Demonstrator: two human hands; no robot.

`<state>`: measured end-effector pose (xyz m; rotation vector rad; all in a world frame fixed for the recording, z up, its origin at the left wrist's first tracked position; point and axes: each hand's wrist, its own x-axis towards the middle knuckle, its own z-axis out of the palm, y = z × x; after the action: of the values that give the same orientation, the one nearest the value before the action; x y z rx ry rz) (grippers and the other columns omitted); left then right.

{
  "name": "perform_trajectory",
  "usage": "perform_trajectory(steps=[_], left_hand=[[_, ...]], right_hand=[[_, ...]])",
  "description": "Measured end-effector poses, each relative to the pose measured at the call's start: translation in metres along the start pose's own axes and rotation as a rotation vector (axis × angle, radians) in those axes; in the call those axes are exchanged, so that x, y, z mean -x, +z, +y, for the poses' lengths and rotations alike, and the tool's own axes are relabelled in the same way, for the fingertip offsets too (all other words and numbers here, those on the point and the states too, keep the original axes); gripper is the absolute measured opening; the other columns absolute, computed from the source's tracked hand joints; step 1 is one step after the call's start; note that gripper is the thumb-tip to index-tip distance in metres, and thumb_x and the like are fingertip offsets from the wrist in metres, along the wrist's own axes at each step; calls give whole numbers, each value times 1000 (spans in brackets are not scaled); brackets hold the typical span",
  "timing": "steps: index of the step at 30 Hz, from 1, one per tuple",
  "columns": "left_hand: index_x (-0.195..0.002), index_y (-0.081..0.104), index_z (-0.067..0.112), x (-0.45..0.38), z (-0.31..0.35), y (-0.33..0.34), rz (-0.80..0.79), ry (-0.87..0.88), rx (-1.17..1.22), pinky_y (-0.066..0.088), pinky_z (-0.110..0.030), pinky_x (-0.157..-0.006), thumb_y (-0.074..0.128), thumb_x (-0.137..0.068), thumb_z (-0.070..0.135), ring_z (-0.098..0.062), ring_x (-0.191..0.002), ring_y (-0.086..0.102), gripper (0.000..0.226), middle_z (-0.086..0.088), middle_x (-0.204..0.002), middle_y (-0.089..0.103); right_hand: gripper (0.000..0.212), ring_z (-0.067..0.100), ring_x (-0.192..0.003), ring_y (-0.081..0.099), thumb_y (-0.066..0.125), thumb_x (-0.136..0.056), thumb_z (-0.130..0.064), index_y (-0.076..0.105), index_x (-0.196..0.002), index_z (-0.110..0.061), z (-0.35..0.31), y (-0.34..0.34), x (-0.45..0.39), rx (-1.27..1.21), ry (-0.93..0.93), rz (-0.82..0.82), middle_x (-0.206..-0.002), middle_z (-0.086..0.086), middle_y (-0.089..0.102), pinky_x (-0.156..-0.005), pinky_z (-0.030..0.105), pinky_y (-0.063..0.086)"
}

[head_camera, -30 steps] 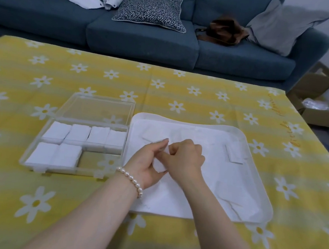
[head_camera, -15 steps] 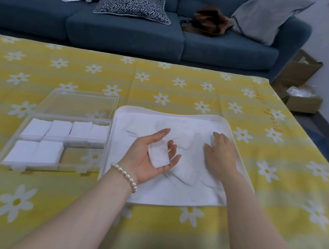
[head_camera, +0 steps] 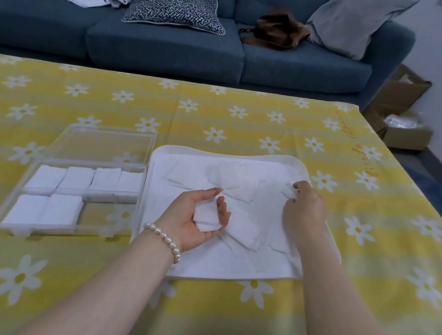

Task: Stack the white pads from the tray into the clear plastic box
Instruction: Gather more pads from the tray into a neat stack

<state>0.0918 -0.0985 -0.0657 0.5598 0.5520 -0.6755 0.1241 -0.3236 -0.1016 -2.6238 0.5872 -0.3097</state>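
Box (head_camera: 76, 182) holds six stacks — tray (head_camera: 158, 158) loose pads (head_camera: 242, 191).

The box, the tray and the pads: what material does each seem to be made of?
Box: clear hard plastic, glossy; the tablecloth shows through its walls.
Tray: probably white plastic, smooth, with a rounded raised rim.
Pads: soft white fibre, perhaps cotton; matte, slightly fuzzy edges. The small stack in the left hand looks the same.

I see the clear box (head_camera: 76, 182) open on top; its front-right compartment is bare, other compartments packed w/ pads (head_camera: 49, 176). Bench left of box is free; tray (head_camera: 296, 164) touches box's right wall.
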Motion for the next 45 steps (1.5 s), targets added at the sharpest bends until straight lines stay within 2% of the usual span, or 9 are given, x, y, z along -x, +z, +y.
perform_trajectory(steps=[4,8,14,21,25,31,35,38,45], left_hand=[[-73,66,3,1,-1,1,0,10,-14,55,-31,-53,63,-75,5,-21,-57,61,5,-11,-71,63],[-78,63,5,2,-1,2,-31,20,-9,55,-29,-55,62,-75,10,-21,-57,62,5,-10,-72,64],[-88,62,12,5,1,4,-112,96,-71,51,-23,-56,70,-74,23,-15,-59,58,19,-6,-76,62],[-104,62,8,4,4,2,-89,260,-260,43,-23,-57,59,-85,6,-18,-70,64,19,-10,-89,67],[-73,62,13,4,10,-1,-50,308,-228,45,-18,-44,60,-85,3,-14,-51,64,16,-4,-63,67],[-89,69,11,11,17,1,-170,221,4,44,-21,-51,51,-84,58,-18,-58,59,50,-8,-77,67],[-129,55,7,12,20,-2,-213,196,53,46,-30,-70,39,-81,73,-27,-85,61,82,-16,-119,61],[-128,54,7,12,19,1,-258,193,102,56,-35,-73,51,-67,77,-30,-87,66,93,-16,-112,65],[-100,57,11,11,18,0,-248,162,54,58,-40,-73,76,-65,35,-25,-77,70,47,-9,-84,68]], right_hand=[[34,25,-78,59,53,-77,1,61,-108,-10,-18,-19,14,-332,87,21,-91,8,66,-64,28,43],[22,20,-56,60,56,-77,8,60,-94,-5,-48,-40,40,-1116,376,-318,-69,9,61,-62,36,58],[18,33,-72,70,49,-87,5,56,-103,3,-77,-42,67,-1416,416,-684,-86,23,69,-60,33,58],[24,24,-62,69,59,-89,-27,67,-82,-6,-96,-43,76,-1280,332,-720,-70,6,70,-52,29,54],[16,17,-57,64,72,-80,-10,65,-93,-3,-99,-40,77,-1030,238,-571,-73,11,67,-50,23,51],[11,12,-48,62,70,-78,-2,62,-81,-10,-105,-47,79,-1233,361,-619,-60,4,69,-42,19,43],[16,10,-45,59,74,-74,-3,60,-80,-11,-111,-46,83,-1177,362,-597,-57,1,67,-41,19,40],[15,9,-44,59,76,-72,-7,62,-74,-9,-114,-42,87,-1072,308,-552,-54,0,65,-42,19,37],[32,6,-44,43,71,-78,-33,65,-62,-6,-116,-44,93,-566,-41,-339,-49,-5,54,-49,17,34]])
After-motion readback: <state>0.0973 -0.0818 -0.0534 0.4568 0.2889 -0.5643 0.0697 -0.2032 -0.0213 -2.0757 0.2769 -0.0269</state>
